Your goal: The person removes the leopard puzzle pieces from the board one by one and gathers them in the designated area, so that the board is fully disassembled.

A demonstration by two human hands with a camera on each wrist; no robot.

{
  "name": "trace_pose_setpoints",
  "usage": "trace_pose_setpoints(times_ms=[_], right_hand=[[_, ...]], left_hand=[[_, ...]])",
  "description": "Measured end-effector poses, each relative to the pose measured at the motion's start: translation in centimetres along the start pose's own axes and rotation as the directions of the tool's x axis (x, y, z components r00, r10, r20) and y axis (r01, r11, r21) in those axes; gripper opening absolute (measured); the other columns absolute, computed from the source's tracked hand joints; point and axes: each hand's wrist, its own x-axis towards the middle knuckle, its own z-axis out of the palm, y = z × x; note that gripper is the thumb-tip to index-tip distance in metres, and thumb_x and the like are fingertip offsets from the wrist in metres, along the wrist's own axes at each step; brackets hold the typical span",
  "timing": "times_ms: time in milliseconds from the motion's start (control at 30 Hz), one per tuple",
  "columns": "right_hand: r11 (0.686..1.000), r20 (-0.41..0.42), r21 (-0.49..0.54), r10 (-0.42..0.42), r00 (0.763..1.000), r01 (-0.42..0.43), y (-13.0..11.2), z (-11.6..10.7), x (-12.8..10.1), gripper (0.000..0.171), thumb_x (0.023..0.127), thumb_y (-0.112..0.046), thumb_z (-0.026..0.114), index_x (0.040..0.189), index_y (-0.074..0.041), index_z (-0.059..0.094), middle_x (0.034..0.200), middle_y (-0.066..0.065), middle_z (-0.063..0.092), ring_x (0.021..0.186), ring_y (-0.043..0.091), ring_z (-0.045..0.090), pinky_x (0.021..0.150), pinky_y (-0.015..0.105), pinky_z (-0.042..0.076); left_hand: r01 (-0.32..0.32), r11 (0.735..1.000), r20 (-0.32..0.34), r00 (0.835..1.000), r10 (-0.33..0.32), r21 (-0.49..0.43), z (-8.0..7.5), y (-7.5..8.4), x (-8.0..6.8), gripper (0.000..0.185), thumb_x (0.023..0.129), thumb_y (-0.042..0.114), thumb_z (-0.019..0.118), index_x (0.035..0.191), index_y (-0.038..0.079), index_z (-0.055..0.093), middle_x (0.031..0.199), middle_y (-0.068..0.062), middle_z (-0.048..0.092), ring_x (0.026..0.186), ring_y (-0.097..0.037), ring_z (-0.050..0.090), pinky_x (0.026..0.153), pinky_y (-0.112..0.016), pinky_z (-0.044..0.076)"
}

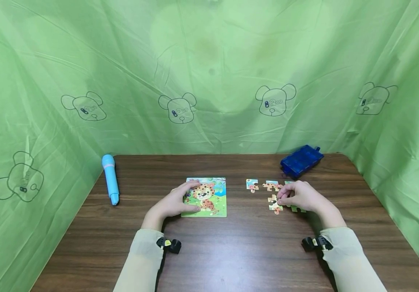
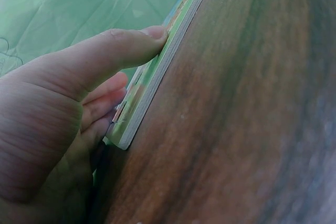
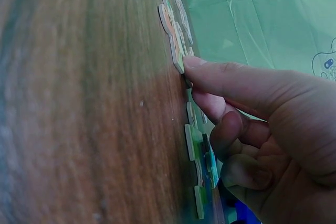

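A leopard picture puzzle board (image 1: 213,198) lies flat on the wooden table (image 1: 231,251). My left hand (image 1: 189,197) rests on its left part, fingers laid over the picture and thumb against the near edge. The left wrist view shows that thumb (image 2: 131,43) pressed to the board's edge (image 2: 157,77). To the right, my right hand (image 1: 279,198) pinches a loose puzzle piece (image 1: 275,205) lying on the table. In the right wrist view the thumb and index finger of the right hand (image 3: 192,77) close on that piece (image 3: 177,45).
More loose pieces lie by the right hand: two behind it (image 1: 252,185) (image 1: 271,185) and a green one (image 1: 297,209) partly under it. A blue plastic box (image 1: 301,160) sits at the back right. A light blue pen-shaped toy (image 1: 110,178) lies at the left edge. Green curtains surround the table.
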Motion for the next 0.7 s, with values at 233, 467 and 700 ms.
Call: trace_pose_setpoints(times_ms=[233, 467, 700], right_hand=[[1.0, -0.008, -0.015, 0.003, 1.0, -0.003, -0.2, -0.1, 0.0, 0.011, 0.092, -0.024, 0.091, 0.093, -0.019, 0.081, 0.082, -0.013, 0.073, 0.076, 0.006, 0.063, 0.075, 0.027, 0.051], [0.999, -0.064, 0.053, -0.003, 0.998, 0.007, -1.8, 0.2, 0.3, 0.013, 0.095, -0.027, 0.088, 0.099, -0.017, 0.081, 0.08, -0.008, 0.072, 0.065, 0.008, 0.059, 0.058, 0.027, 0.049], [0.989, -0.122, 0.144, -0.016, 0.992, 0.033, -4.8, 2.0, 1.2, 0.019, 0.097, -0.023, 0.085, 0.108, -0.009, 0.08, 0.087, -0.005, 0.072, 0.073, 0.011, 0.063, 0.063, 0.027, 0.051]], left_hand=[[0.001, 1.0, -0.002, 1.0, -0.001, 0.01, 0.1, -0.1, 0.0, 0.093, 0.088, 0.046, 0.092, 0.166, 0.024, 0.048, 0.174, -0.008, 0.04, 0.16, -0.036, 0.035, 0.128, -0.071, 0.021], [0.011, 1.0, -0.005, 1.0, -0.011, 0.004, 0.0, 0.0, -0.1, 0.093, 0.087, 0.048, 0.091, 0.166, 0.026, 0.048, 0.174, -0.008, 0.039, 0.16, -0.038, 0.035, 0.126, -0.072, 0.025], [0.004, 1.0, -0.006, 1.0, -0.004, 0.023, 0.1, -0.1, 0.0, 0.093, 0.087, 0.048, 0.091, 0.167, 0.026, 0.047, 0.174, -0.007, 0.04, 0.16, -0.038, 0.036, 0.127, -0.072, 0.023]])
